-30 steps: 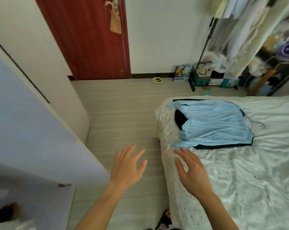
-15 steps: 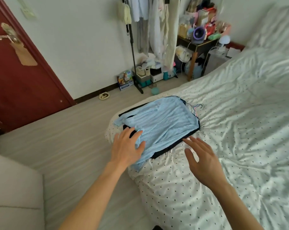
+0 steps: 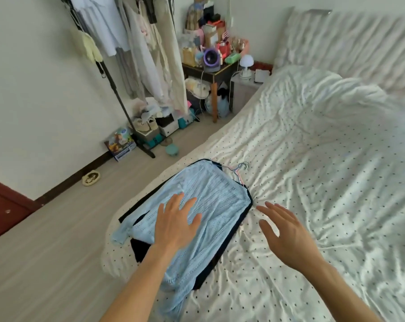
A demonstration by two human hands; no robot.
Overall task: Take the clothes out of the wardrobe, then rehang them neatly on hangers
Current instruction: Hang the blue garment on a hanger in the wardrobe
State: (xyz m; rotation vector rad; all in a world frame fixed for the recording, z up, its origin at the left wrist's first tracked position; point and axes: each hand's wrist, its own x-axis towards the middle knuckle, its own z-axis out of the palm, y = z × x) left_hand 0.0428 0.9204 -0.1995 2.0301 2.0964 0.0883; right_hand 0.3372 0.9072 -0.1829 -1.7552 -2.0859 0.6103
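A light blue knitted top [image 3: 217,194] lies spread flat on a dark garment [image 3: 141,249] at the near corner of the bed [image 3: 313,182]. Thin hanger hooks [image 3: 240,169] stick out from under the pile at its far edge. My left hand [image 3: 176,223] is flat over the blue top with fingers spread, holding nothing. My right hand [image 3: 287,231] hovers open above the dotted sheet just right of the pile, apart from the clothes.
A black clothes rack [image 3: 118,89] with hanging garments stands by the far wall, shoes and boxes [image 3: 150,129] at its foot. A cluttered side table [image 3: 210,66] is beside the bed. A red-brown door [image 3: 1,210] is at left. Pale floor [image 3: 46,252] runs along the bed.
The view has swung from the wardrobe and door towards the bed. My left hand moved onto the blue top, and my right hand came over the sheet beside it.
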